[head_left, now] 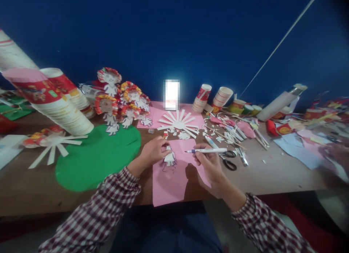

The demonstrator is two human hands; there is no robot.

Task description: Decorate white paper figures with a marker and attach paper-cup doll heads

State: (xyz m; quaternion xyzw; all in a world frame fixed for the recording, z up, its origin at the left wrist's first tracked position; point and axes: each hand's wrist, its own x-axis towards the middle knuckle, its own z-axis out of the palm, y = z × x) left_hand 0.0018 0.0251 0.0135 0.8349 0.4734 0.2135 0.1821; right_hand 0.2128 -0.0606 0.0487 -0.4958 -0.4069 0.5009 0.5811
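A pink sheet (169,187) lies on the table in front of me, with dark pen marks around a small white paper figure (169,158). My left hand (154,150) is at the sheet's upper left, its fingertips pinched on the top of the figure. Over the right part of the sheet, my right hand (209,167) holds a white marker (209,150), its dark tip pointing left toward the figure and apart from it. Just right of that hand are the black handles of scissors (229,165).
A green paper oval (98,162) and stacked paper cups (65,115) stand left. Behind are paper figures with colourful rims (109,78) and a white fringed paper disc (178,124). Paper scraps (220,133), more cups (222,96) and a white roll (280,103) are right.
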